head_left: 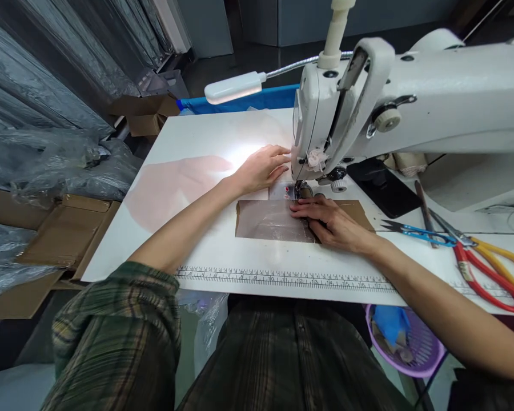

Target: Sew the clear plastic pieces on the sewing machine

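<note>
Under the head of a white sewing machine (pixel 317 120) lies a strip of clear plastic film (pixel 265 220) over brown cardboard (pixel 354 214). My right hand (pixel 325 220) rests on the film and cardboard just in front of the presser foot (pixel 298 189), fingers stretched out flat. My left hand (pixel 265 166) lies on the table to the left of the needle area, palm down, its fingers reaching toward the machine head. Neither hand grasps anything that I can see. A thin pale pink sheet (pixel 171 191) is spread on the table beside my left forearm.
On the right lie a black phone (pixel 383 185), blue thread snips (pixel 420 233) and scissors with red and yellow handles (pixel 488 265). A printed ruler (pixel 282 278) runs along the table's front edge. Cardboard boxes (pixel 68 228) stand left; a purple basket (pixel 428 348) sits below right.
</note>
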The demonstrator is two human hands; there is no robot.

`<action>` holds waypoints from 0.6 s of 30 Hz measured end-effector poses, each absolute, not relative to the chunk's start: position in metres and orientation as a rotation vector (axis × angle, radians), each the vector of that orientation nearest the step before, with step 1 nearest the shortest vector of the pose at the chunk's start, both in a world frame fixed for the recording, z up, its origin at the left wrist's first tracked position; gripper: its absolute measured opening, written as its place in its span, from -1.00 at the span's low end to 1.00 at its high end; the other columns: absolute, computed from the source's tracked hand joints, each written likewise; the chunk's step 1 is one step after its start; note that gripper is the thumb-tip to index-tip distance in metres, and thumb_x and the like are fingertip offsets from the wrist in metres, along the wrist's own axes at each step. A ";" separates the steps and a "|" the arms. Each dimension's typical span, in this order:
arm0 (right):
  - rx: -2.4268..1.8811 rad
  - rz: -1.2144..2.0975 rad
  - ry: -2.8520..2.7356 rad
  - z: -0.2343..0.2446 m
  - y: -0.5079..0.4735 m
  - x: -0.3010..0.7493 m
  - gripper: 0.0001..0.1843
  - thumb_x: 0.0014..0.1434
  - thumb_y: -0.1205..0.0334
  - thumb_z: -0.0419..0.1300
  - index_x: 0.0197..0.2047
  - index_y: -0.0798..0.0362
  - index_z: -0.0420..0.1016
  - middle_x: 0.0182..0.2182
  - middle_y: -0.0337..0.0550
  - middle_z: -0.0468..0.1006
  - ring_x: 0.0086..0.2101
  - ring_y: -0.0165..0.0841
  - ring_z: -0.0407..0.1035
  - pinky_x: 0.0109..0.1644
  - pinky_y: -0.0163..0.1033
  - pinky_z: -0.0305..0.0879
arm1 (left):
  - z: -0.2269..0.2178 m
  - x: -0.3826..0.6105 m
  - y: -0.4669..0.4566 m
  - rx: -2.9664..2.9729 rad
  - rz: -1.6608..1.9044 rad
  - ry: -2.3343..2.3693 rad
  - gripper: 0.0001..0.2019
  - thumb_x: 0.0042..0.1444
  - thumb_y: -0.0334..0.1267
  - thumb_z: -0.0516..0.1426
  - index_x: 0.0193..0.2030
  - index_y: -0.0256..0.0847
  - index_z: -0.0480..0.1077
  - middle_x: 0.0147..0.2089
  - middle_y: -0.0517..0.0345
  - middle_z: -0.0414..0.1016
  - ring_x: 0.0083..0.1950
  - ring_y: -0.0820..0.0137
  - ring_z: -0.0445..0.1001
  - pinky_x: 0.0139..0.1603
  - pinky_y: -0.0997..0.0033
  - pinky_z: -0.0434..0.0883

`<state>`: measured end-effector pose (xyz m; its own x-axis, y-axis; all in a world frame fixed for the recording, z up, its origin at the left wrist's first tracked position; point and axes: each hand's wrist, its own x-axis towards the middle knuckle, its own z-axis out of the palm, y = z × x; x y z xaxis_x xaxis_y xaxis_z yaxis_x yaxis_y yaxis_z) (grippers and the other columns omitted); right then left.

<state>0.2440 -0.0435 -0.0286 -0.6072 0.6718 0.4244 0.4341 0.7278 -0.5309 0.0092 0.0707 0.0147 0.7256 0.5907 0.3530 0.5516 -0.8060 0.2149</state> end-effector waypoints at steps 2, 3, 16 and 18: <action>-0.839 0.521 -2.307 -0.029 -0.043 0.244 -0.60 0.25 0.44 0.05 0.04 0.01 0.59 0.08 -0.09 0.61 0.14 -0.17 0.42 0.23 0.08 0.40 | 0.019 -0.010 0.036 2.802 0.789 0.803 -0.78 0.33 -0.28 0.08 -0.19 -0.23 0.57 -0.18 -0.01 0.60 -0.14 0.29 0.53 -0.08 0.23 0.46; -0.843 0.522 -2.302 -0.029 -0.043 0.244 -0.60 0.25 0.43 0.05 0.04 0.00 0.60 0.08 -0.09 0.61 0.14 -0.17 0.42 0.23 0.08 0.39 | 0.020 -0.019 0.017 2.757 0.779 0.649 -0.81 0.32 -0.25 0.13 -0.24 -0.20 0.57 -0.26 0.06 0.60 -0.23 0.35 0.52 -0.15 0.28 0.47; -1.046 0.781 -2.221 -0.002 -0.042 0.256 -0.57 0.28 0.29 0.05 0.13 -0.05 0.58 -0.03 -0.17 0.66 -0.09 -0.25 0.54 0.05 -0.12 0.48 | 0.016 -0.036 -0.072 2.365 0.692 0.508 -0.91 0.30 -0.32 0.20 -0.16 -0.23 0.55 -0.23 0.06 0.68 -0.27 0.45 0.63 -0.27 0.49 0.57; -1.172 0.733 -2.167 0.003 -0.049 0.258 -0.64 0.24 0.31 0.07 -0.01 0.00 0.63 -0.21 -0.16 0.68 -0.31 -0.30 0.52 -0.19 -0.18 0.48 | 0.019 -0.034 -0.070 2.455 0.788 0.686 -0.88 0.35 -0.28 0.14 -0.17 -0.24 0.49 -0.31 0.11 0.66 -0.41 0.50 0.57 -0.44 0.54 0.48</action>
